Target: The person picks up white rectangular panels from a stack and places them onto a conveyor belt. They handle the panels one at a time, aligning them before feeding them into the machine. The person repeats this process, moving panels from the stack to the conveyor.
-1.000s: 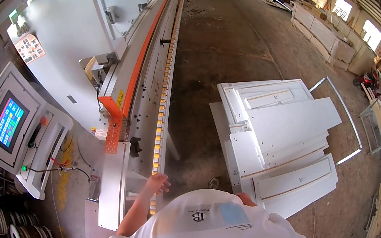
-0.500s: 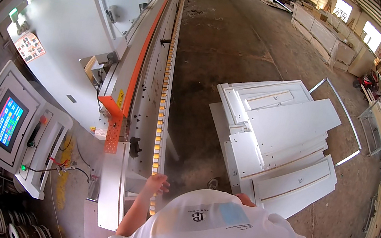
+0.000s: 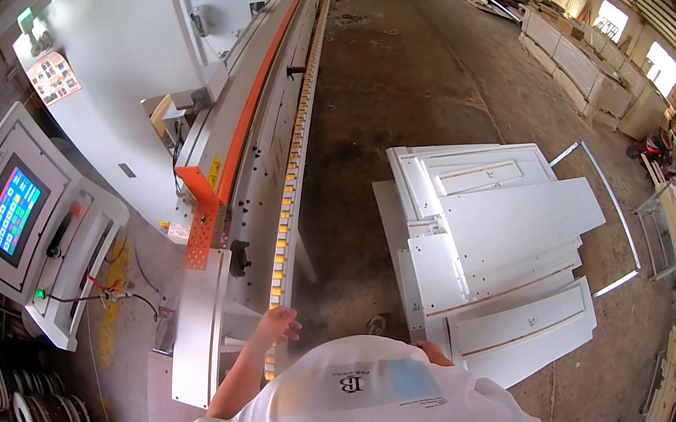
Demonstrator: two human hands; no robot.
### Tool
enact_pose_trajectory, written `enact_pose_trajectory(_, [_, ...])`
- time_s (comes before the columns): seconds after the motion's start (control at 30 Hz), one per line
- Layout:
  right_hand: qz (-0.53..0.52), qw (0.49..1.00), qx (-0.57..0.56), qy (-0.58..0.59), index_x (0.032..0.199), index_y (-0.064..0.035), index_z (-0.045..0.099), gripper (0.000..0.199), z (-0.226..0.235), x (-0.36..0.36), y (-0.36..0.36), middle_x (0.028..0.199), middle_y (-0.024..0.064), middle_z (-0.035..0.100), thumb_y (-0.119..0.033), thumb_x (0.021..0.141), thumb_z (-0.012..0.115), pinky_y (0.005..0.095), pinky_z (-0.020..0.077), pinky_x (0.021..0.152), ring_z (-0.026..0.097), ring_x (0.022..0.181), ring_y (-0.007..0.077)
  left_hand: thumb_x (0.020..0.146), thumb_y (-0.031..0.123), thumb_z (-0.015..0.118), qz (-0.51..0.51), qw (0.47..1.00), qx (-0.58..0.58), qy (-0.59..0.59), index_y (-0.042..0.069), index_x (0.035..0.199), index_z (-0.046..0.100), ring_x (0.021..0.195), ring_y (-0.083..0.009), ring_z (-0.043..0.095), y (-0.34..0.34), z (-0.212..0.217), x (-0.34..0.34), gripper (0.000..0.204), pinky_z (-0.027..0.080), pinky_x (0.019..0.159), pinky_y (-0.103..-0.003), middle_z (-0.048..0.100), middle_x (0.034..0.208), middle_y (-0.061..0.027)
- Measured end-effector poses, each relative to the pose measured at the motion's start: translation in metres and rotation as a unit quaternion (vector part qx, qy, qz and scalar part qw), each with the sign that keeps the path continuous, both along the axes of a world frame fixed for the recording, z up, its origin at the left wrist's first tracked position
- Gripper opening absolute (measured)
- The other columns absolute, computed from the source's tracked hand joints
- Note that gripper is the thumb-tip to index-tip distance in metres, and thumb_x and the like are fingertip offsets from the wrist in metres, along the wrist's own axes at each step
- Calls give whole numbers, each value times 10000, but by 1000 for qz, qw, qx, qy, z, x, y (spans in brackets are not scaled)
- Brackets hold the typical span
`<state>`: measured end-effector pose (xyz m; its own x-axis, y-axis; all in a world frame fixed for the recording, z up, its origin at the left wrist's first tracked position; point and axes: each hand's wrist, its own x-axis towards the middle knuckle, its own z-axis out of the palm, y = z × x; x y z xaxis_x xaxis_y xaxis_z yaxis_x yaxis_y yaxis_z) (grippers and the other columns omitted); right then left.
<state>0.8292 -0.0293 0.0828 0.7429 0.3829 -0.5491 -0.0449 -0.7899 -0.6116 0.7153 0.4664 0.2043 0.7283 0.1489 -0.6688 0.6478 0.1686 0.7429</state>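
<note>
My left hand point(image 3: 277, 325) reaches out to the near end of the yellow roller track point(image 3: 287, 203) on a long white and orange machine point(image 3: 239, 107). Its fingers are spread and it holds nothing. Of my right hand point(image 3: 432, 352) only a small part shows over my white shirt point(image 3: 411, 417), at the near edge of a stack of white panels point(image 3: 490, 253) on the floor. Whether it grips a panel is hidden.
A control console with a coloured screen point(image 3: 11, 208) stands at the left, with coils of edge banding point(image 3: 16, 399) below it. A thin metal frame point(image 3: 611, 219) lies beyond the panels. More boards lean at the right wall point(image 3: 675, 370). The concrete floor point(image 3: 431, 67) stretches ahead.
</note>
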Motion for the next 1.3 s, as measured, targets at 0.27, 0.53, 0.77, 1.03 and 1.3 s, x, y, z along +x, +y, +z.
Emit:
enact_pose_trajectory(0.27, [9,999,-36,-4,957,-75,738,501,3,2,1,975,174,721,-557,873,629,448,524,797,679,939,366,981,373,618,-4,1000,3,2,108,1213,583,687,-206,715,1,-3,1,355,475,497,-297,716,969,-92])
enact_pose_trajectory(0.53, [-19,999,-33,-24,941,-114,752,463,0,-5,-1,960,142,733,-558,851,654,440,533,792,689,931,344,982,375,612,-7,1000,3,0,102,1215,583,693,-210,717,1,-6,1,359,474,503,-300,715,974,-95])
enact_pose_trajectory(0.77, [-12,999,-22,-32,974,-136,765,438,-6,-7,-5,961,125,742,-544,837,682,428,541,772,703,912,327,981,376,609,-10,1000,2,2,102,1211,581,700,-218,719,2,-6,0,359,465,502,-306,714,980,-97])
enact_pose_trajectory(1.03, [-15,999,-23,-32,959,-141,776,396,-2,-6,1,941,129,747,-507,835,688,414,540,760,709,886,316,997,345,611,-6,1000,0,-4,68,1239,574,673,-212,732,6,-14,0,369,511,439,-284,725,985,-114])
enact_pose_trajectory(1.3, [-10,999,-33,-38,952,-153,779,359,-3,-5,-1,932,122,747,-481,834,692,405,539,764,709,875,304,1000,357,604,-9,1000,4,-5,69,1254,574,683,-205,736,2,-4,0,385,506,449,-282,730,984,-110])
